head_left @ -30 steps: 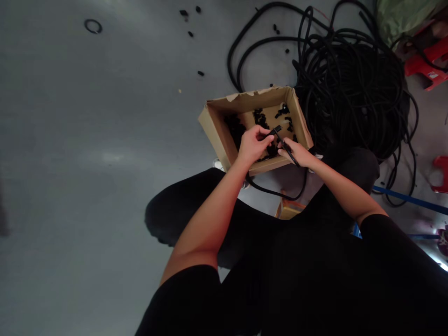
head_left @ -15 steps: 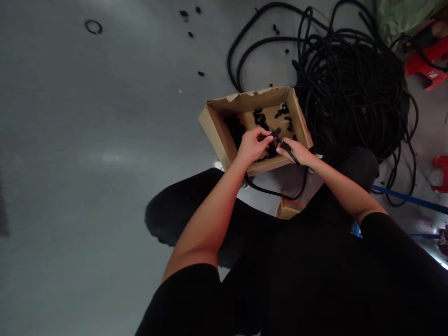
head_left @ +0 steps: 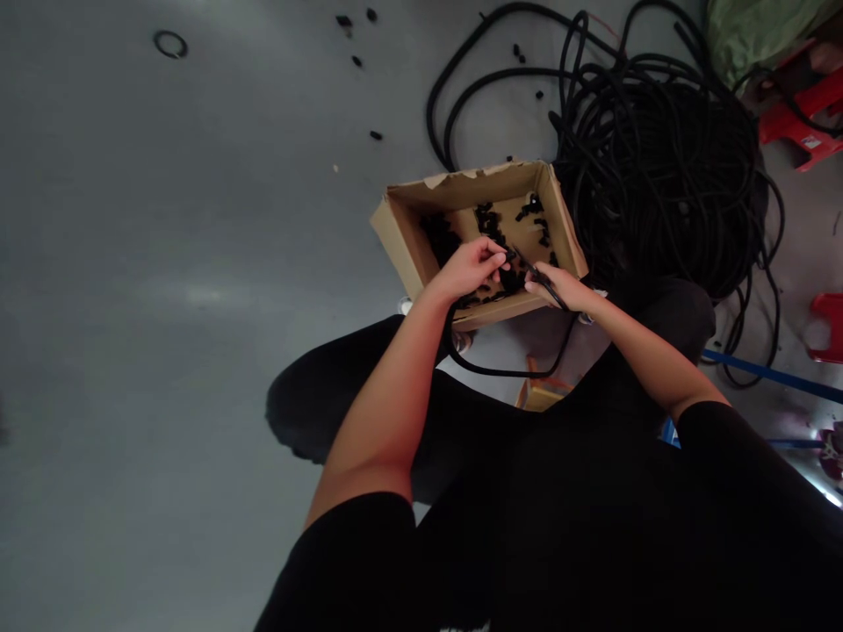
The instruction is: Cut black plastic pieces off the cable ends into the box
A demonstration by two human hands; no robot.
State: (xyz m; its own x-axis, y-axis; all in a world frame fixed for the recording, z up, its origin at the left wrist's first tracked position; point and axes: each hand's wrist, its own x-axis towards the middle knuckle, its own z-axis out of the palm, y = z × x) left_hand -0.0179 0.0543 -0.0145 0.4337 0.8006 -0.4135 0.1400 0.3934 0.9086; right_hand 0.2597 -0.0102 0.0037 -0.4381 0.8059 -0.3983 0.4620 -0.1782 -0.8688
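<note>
My left hand point(head_left: 469, 268) is closed over the cardboard box point(head_left: 399, 250), pinching a black rubber hose point(head_left: 504, 374) near its end. The hose's loop hangs below the box's near side. To the right, my right hand point(head_left: 565, 286) grips dark scissors point(head_left: 545, 285), whose blades point up and left toward the hose end, a small gap apart from it. Short black hose pieces point(head_left: 440, 235) lie in the box below my hands, heaped at its left side and scattered along its middle and right.
A large coil of black hose point(head_left: 665, 184) lies right of the box. Small black bits point(head_left: 376, 136) and a black ring point(head_left: 170, 44) are on the grey floor point(head_left: 164, 369). Red stools point(head_left: 807, 123) and a blue bar point(head_left: 770, 372) stand at the right.
My left hand has shifted slightly left, away from the scissors, and the hose loop below has swung left with it. The scissor blades now sit apart from the hose end.
</note>
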